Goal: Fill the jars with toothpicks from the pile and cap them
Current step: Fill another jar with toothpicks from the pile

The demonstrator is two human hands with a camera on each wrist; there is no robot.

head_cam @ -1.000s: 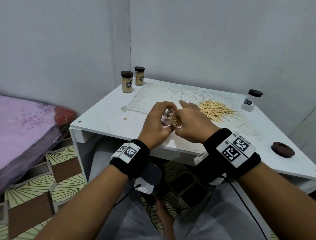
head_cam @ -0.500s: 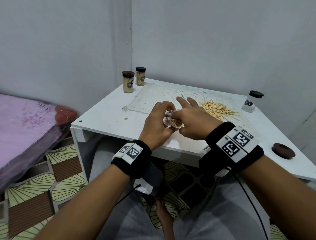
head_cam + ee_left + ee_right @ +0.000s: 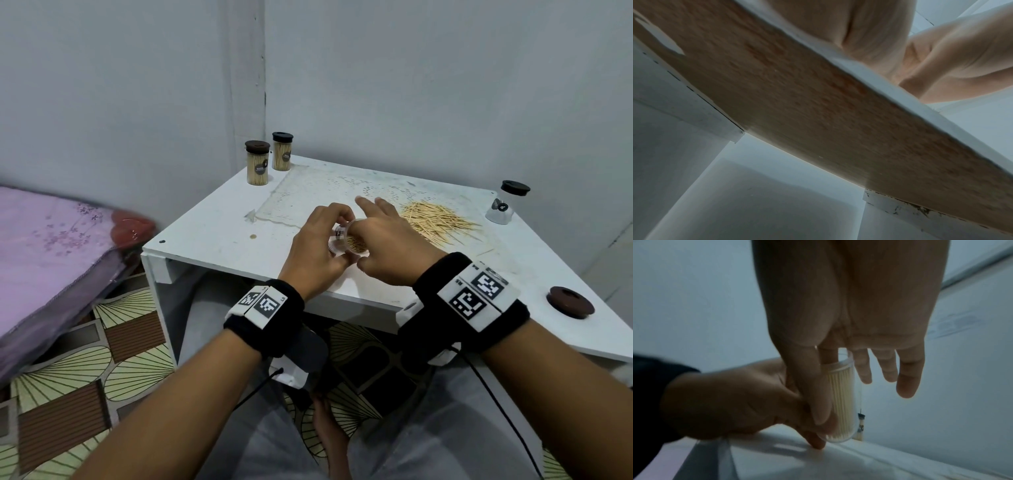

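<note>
A clear jar [image 3: 352, 240] packed with toothpicks is tilted just above the near part of the white table [image 3: 219, 233], its open mouth towards me. My left hand [image 3: 315, 246] grips its lower body from the left. My right hand [image 3: 387, 246] is at its mouth. In the right wrist view the thumb [image 3: 813, 394] lies straight along the jar [image 3: 842, 402], the index fingertip is at the rim, and the other fingers [image 3: 906, 378] stretch out past it. The toothpick pile [image 3: 435, 222] lies just right of the hands. A loose brown lid [image 3: 570, 301] sits at the near right.
Two capped jars full of toothpicks [image 3: 257, 164] [image 3: 282, 152] stand at the far left corner. An empty capped jar [image 3: 501, 207] stands at the far right edge. A lace mat [image 3: 308, 192] covers the table's middle. A pink bed [image 3: 51, 257] is to the left.
My right fingers, curled over the jar mouth a second ago, have straightened and spread beyond it. The left hand keeps its grip on the jar in the same spot.
</note>
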